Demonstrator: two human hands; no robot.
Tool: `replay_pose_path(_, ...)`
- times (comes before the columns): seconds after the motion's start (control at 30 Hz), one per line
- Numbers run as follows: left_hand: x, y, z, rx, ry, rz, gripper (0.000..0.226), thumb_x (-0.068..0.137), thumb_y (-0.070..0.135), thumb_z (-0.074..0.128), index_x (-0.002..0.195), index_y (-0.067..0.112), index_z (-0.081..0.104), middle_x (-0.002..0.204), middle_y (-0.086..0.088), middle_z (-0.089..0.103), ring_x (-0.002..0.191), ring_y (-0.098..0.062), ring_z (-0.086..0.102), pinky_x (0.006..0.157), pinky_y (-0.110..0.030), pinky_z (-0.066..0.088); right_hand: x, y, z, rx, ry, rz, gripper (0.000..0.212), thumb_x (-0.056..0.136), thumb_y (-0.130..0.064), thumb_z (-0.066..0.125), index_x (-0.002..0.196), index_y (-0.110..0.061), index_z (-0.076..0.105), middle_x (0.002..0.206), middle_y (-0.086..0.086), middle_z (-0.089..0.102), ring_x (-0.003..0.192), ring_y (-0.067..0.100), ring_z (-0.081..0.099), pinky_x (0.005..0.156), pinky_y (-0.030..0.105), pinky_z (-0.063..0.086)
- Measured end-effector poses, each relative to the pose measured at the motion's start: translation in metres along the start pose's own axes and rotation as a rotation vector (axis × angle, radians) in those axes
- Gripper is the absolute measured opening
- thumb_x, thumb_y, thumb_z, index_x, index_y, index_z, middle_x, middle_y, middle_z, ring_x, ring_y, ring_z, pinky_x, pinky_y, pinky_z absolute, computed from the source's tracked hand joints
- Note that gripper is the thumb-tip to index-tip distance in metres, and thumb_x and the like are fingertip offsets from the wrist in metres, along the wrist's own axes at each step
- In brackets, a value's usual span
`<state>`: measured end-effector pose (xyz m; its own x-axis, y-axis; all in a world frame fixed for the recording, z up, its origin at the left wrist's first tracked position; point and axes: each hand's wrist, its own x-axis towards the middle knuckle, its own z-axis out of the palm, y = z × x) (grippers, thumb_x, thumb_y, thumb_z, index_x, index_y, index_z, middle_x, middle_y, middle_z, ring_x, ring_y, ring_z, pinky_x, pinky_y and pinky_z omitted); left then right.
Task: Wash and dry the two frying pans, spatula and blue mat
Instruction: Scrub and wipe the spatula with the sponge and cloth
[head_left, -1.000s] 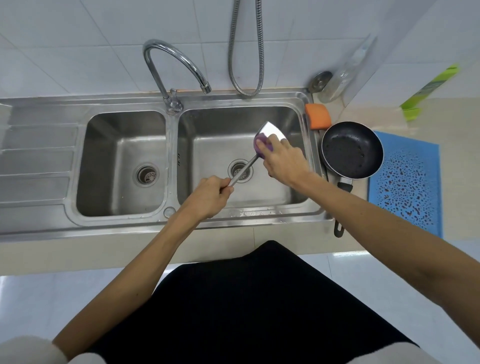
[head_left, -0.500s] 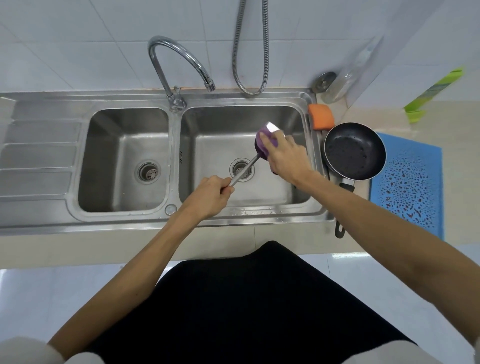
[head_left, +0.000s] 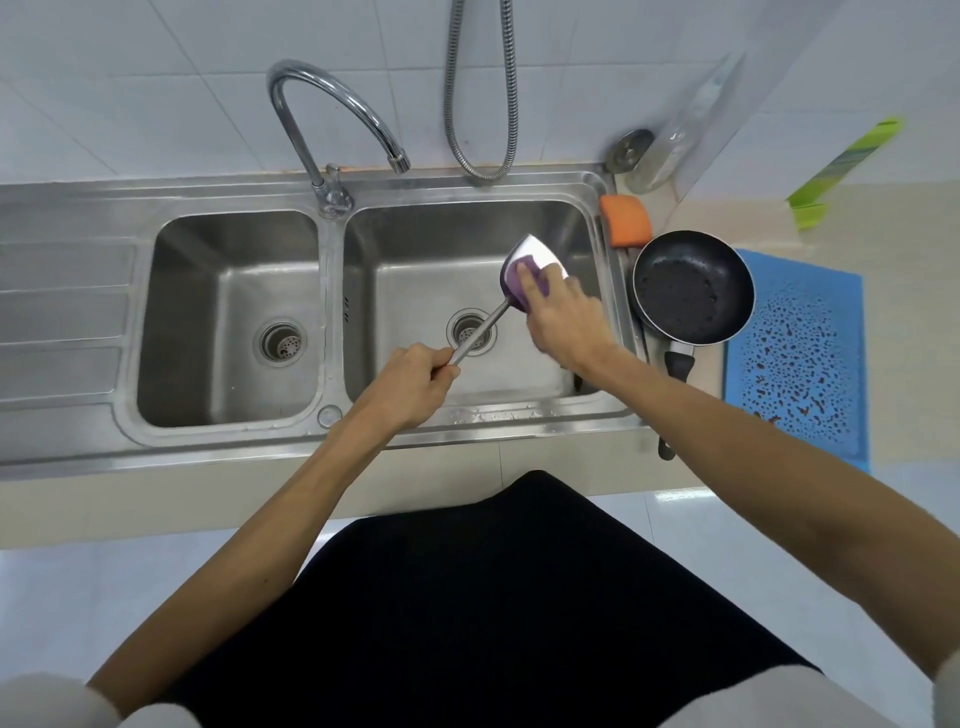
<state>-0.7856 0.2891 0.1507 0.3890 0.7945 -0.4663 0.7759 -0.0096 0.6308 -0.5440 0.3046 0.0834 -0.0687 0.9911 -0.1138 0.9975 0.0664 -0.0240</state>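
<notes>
Over the right basin of the steel sink (head_left: 597, 410), my left hand (head_left: 410, 384) grips the handle of a metal spatula (head_left: 545, 257), whose shiny blade points up and to the right. My right hand (head_left: 566, 322) presses a purple sponge (head_left: 517, 283) against the blade, fingers curled round it. A black frying pan (head_left: 693, 288) sits on the counter right of the sink, its handle pointing toward me. The blue mat (head_left: 800, 353), speckled with dark spots, lies flat to the right of the pan. Only one pan is in view.
An orange sponge (head_left: 626, 221) rests at the sink's back right corner. The curved tap (head_left: 332, 130) stands between the two basins and a metal hose (head_left: 483, 104) hangs on the tiled wall. A clear bottle (head_left: 670, 150) leans in the corner. The left basin (head_left: 228, 317) holds nothing.
My right hand slid the purple sponge up over the blade and back down toward the neck, so more of the bright blade shows now. My left hand kept its grip on the handle.
</notes>
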Motion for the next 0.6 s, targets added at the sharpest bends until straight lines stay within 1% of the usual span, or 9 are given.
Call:
replay_pose_path(0.07, 0.0, 0.001, 0.0, -0.019, 0.003, 0.0, 0.025, 0.104, 0.024, 0.049, 0.102, 0.007, 0.069, 0.068, -0.008, 0.059, 0.054, -0.019, 0.05, 0.053, -0.029, 0.043, 0.003, 0.004, -0.005, 0.082, 0.061, 0.184, 0.064, 0.098, -0.02, 0.053, 0.155, -0.007, 0.028, 0.128, 0.025, 0.044, 0.093, 0.044, 0.056, 0.059, 0.049, 0.054)
replay_pose_path(0.1, 0.0, 0.002, 0.0, -0.022, 0.008, 0.003, 0.025, 0.104, 0.023, 0.049, 0.102, 0.007, 0.069, 0.067, -0.007, 0.058, 0.053, -0.018, 0.05, 0.053, -0.029, 0.042, 0.004, 0.0, -0.005, 0.084, 0.077, 0.216, 0.063, 0.098, -0.02, 0.054, 0.154, -0.007, 0.029, 0.128, 0.025, 0.044, 0.093, 0.044, 0.056, 0.059, 0.049, 0.053)
replay_pose_path(0.2, 0.0, 0.001, 0.001, -0.034, 0.01, 0.007, 0.023, 0.103, 0.023, 0.05, 0.1, 0.012, 0.069, 0.064, -0.004, 0.057, 0.052, -0.017, 0.049, 0.053, -0.031, 0.042, -0.008, -0.004, 0.003, 0.005, 0.008, 0.0, 0.061, 0.097, -0.021, 0.053, 0.154, -0.013, 0.031, 0.13, 0.024, 0.044, 0.097, 0.045, 0.056, 0.06, 0.05, 0.054)
replay_pose_path(0.23, 0.0, 0.001, 0.001, -0.04, 0.013, 0.004, 0.023, 0.103, 0.023, 0.05, 0.105, 0.012, 0.07, 0.065, -0.005, 0.058, 0.052, -0.017, 0.049, 0.053, -0.031, 0.042, -0.008, 0.003, 0.002, 0.017, 0.01, 0.001, 0.061, 0.097, -0.022, 0.053, 0.154, -0.015, 0.032, 0.129, 0.023, 0.044, 0.096, 0.044, 0.057, 0.061, 0.049, 0.054)
replay_pose_path(0.33, 0.001, 0.001, 0.002, -0.049, 0.028, -0.004, 0.026, 0.104, 0.023, 0.05, 0.113, 0.011, 0.07, 0.065, -0.004, 0.057, 0.051, -0.016, 0.048, 0.05, -0.027, 0.041, -0.003, 0.01, -0.004, 0.079, 0.103, 0.202, 0.06, 0.098, -0.022, 0.054, 0.154, -0.013, 0.034, 0.126, 0.023, 0.046, 0.094, 0.041, 0.058, 0.06, 0.045, 0.053)
replay_pose_path(0.37, 0.001, 0.002, 0.002, -0.053, 0.027, -0.006, 0.025, 0.104, 0.023, 0.05, 0.112, 0.01, 0.07, 0.064, -0.004, 0.056, 0.051, -0.016, 0.048, 0.05, -0.028, 0.041, -0.005, 0.005, -0.002, 0.059, 0.092, 0.178, 0.061, 0.097, -0.022, 0.055, 0.153, -0.012, 0.034, 0.127, 0.024, 0.046, 0.094, 0.042, 0.059, 0.058, 0.045, 0.053)
replay_pose_path(0.47, 0.002, 0.001, 0.003, -0.044, 0.008, 0.008, 0.021, 0.104, 0.023, 0.05, 0.098, 0.015, 0.068, 0.064, -0.003, 0.055, 0.051, -0.017, 0.047, 0.052, -0.03, 0.041, -0.018, 0.003, 0.006, -0.001, 0.03, -0.016, 0.06, 0.096, -0.022, 0.056, 0.152, -0.015, 0.035, 0.128, 0.024, 0.046, 0.096, 0.045, 0.058, 0.058, 0.048, 0.056)
replay_pose_path(0.53, 0.0, -0.001, 0.003, -0.036, 0.004, 0.012, 0.02, 0.104, 0.024, 0.05, 0.098, 0.017, 0.067, 0.063, -0.002, 0.054, 0.051, -0.016, 0.047, 0.051, -0.028, 0.041, -0.012, 0.011, 0.0, 0.067, 0.059, 0.074, 0.06, 0.097, -0.023, 0.055, 0.153, -0.017, 0.034, 0.127, 0.022, 0.045, 0.095, 0.042, 0.058, 0.062, 0.048, 0.058)
replay_pose_path(0.6, 0.001, 0.0, 0.001, -0.034, 0.008, 0.019, 0.021, 0.104, 0.023, 0.05, 0.096, 0.013, 0.067, 0.061, 0.0, 0.053, 0.049, -0.015, 0.047, 0.05, -0.027, 0.041, -0.001, 0.01, -0.006, 0.081, 0.108, 0.203, 0.059, 0.1, -0.026, 0.054, 0.154, -0.014, 0.033, 0.125, 0.021, 0.045, 0.095, 0.038, 0.057, 0.061, 0.043, 0.055)
